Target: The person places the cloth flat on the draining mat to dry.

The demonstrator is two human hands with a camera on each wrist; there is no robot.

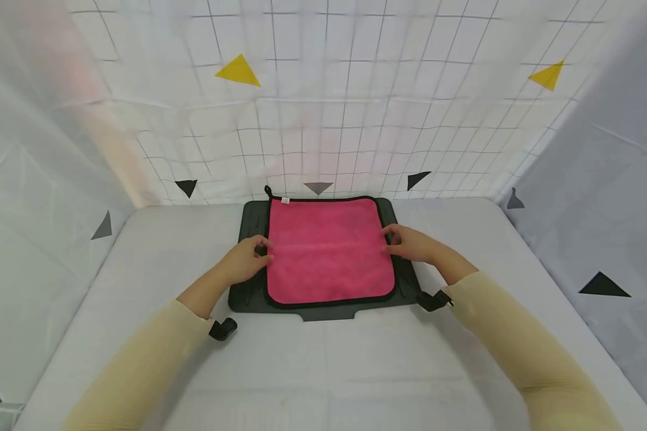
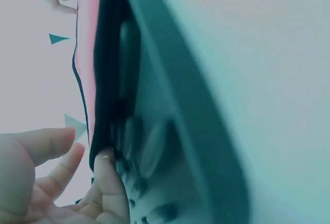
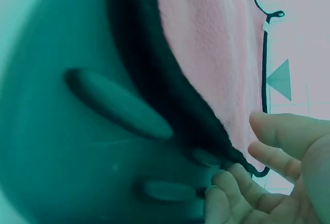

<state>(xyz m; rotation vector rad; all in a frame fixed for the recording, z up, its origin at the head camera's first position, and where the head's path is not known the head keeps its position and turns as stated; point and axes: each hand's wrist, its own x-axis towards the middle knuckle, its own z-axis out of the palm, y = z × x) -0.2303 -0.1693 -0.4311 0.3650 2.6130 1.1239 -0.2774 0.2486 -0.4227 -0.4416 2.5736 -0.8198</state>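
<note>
A pink cloth (image 1: 329,257) with black edging lies spread flat on a dark ridged board (image 1: 242,299). My left hand (image 1: 242,260) is at the cloth's left edge, its thumb and fingers apart. In the left wrist view a fingertip (image 2: 106,157) touches the black edging. Across from it, my right hand (image 1: 414,244) is at the cloth's right edge, also with thumb and fingers spread. The right wrist view has some fingers (image 3: 234,183) against the edging near a corner, and the thumb stands off the cloth. Neither hand visibly pinches the fabric.
The board rests on a white-covered table (image 1: 323,371), close to a white gridded back sheet (image 1: 350,143). Pale sheets (image 1: 598,197) enclose the sides. A small hanging loop (image 1: 268,191) sticks out at the cloth's far left corner.
</note>
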